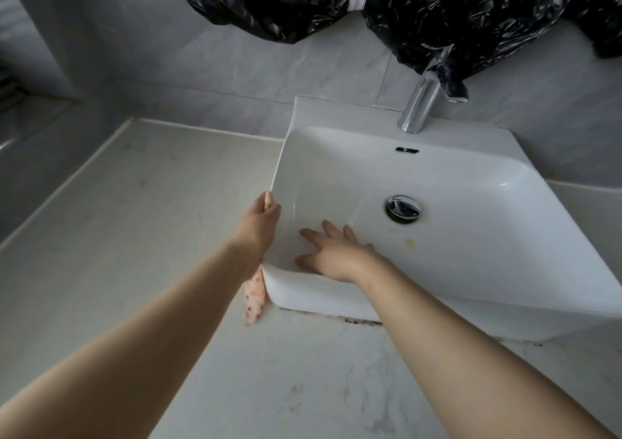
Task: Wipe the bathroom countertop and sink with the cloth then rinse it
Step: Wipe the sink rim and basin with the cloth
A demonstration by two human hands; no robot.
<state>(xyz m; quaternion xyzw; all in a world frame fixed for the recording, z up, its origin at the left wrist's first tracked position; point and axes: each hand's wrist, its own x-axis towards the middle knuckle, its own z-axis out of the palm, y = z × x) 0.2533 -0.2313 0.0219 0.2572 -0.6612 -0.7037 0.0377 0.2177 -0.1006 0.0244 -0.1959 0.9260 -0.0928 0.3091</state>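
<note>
A pale, marble-veined countertop (134, 236) carries a glossy white rectangular vessel sink (505, 236) with rounded corners. Crinkled black plastic sheeting (454, 17) hangs over the chrome faucet (419, 105). The right hand (336, 253) lies flat with its fingers spread on the basin's near-left inner wall. The left hand (261, 219) grips a pink patterned cloth (254, 299) against the sink's outer left wall, with bare counter to its left. The chrome drain stopper (403, 206) sits well apart from both hands.
</note>
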